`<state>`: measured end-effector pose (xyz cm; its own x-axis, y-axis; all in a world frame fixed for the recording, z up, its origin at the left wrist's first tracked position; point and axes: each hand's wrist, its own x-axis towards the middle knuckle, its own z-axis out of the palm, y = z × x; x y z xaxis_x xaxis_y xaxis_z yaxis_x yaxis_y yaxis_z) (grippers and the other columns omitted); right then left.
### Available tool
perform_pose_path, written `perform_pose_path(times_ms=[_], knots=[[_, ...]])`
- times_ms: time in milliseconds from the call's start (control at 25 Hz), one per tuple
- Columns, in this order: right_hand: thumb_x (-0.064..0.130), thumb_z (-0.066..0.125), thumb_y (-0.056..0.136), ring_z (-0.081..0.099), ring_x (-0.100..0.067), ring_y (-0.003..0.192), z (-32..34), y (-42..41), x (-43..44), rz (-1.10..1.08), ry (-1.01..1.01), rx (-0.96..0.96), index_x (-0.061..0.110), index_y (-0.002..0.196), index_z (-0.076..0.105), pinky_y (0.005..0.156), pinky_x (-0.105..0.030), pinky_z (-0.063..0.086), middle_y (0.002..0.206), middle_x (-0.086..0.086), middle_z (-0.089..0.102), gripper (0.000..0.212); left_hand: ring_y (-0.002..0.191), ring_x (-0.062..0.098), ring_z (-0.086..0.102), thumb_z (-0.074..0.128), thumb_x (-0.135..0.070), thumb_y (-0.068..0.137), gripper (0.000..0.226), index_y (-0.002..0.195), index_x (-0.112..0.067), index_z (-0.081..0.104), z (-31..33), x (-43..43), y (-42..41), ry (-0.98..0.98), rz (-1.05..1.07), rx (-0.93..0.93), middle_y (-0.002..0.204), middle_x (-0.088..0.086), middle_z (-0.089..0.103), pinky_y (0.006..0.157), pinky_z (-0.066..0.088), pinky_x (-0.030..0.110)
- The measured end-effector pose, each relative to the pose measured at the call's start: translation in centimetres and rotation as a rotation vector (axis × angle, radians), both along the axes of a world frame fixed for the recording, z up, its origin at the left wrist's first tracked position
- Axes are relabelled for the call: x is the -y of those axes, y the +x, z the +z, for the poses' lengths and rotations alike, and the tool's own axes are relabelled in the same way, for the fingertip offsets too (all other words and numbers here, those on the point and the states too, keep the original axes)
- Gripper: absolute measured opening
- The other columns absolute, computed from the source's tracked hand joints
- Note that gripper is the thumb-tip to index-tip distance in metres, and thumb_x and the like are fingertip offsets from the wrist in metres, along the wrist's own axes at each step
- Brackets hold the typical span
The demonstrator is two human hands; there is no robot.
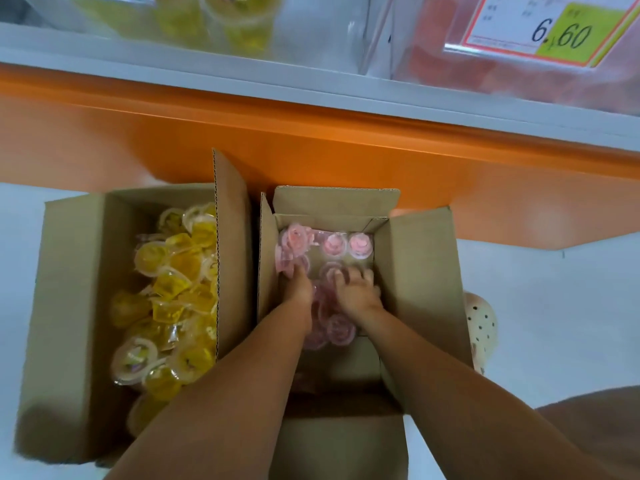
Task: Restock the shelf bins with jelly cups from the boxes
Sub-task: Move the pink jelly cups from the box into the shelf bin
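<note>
Two open cardboard boxes stand on the floor below the shelf. The left box (69,271) is full of yellow jelly cups (176,282). The right box (415,271) holds pink jelly cups (336,244) on its bottom. Both my hands reach down into the right box. My left hand (299,285) lies among the pink cups at the box's left wall, fingers curled down into them. My right hand (358,289) curls its fingers over a pink cup in the middle. Whether either hand has lifted a cup is hidden by the hands themselves.
Above runs an orange shelf base (311,143) with a white shelf edge. A clear bin with yellow cups (214,19) sits upper left; a bin with red-orange cups and a 6.60 price tag (554,29) upper right. My spotted shoe (481,323) shows right of the box.
</note>
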<state>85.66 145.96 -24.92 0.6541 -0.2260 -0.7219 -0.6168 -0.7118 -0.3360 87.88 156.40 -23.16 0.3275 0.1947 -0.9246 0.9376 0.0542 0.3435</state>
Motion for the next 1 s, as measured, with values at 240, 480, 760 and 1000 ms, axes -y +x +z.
perform_pose_path(times_ms=[240,480,760,1000], knots=[[0.062,0.034,0.094,0.055,-0.029,0.104,0.5,-1.5,0.6,-0.648,0.552,-0.197,0.047,0.13,0.039,0.079,-0.051,0.053,0.13,0.002,0.049,0.039,0.12,0.038,0.056,0.026,-0.075,0.09,0.078,0.149,-0.024,0.038,-4.6,-0.6,-0.6,-0.016,-0.047,-0.062,0.14,0.013,0.056,0.104,0.041,0.059],[0.058,0.033,0.097,0.051,-0.034,0.116,0.7,-0.7,-0.3,-0.575,0.544,-0.18,0.05,0.142,0.028,0.075,-0.049,0.055,0.146,0.002,0.038,0.046,0.112,0.035,0.06,0.031,-0.076,0.092,0.078,0.131,-0.012,0.056,0.0,-0.5,-1.1,-0.128,-0.024,-0.181,0.126,0.013,0.062,0.098,0.048,0.051],[0.075,0.03,0.088,0.063,-0.038,0.095,0.5,0.7,0.9,-0.758,0.606,-0.34,0.03,0.125,0.051,0.071,-0.057,0.055,0.113,-0.012,0.064,0.062,0.118,0.037,0.054,0.031,-0.084,0.085,0.085,0.135,-0.019,0.055,-0.5,-1.0,-1.2,-0.171,-0.04,-0.233,0.133,0.017,0.057,0.104,0.042,0.055],[0.064,0.036,0.093,0.062,-0.032,0.088,0.0,0.6,0.4,-0.808,0.571,-0.37,0.018,0.099,0.06,0.083,-0.052,0.051,0.101,-0.012,0.066,0.053,0.097,0.034,0.064,0.033,-0.077,0.09,0.08,0.119,-0.01,0.065,-1.4,-0.8,-1.1,-0.198,-0.077,-0.202,0.111,0.019,0.068,0.089,0.051,0.044]])
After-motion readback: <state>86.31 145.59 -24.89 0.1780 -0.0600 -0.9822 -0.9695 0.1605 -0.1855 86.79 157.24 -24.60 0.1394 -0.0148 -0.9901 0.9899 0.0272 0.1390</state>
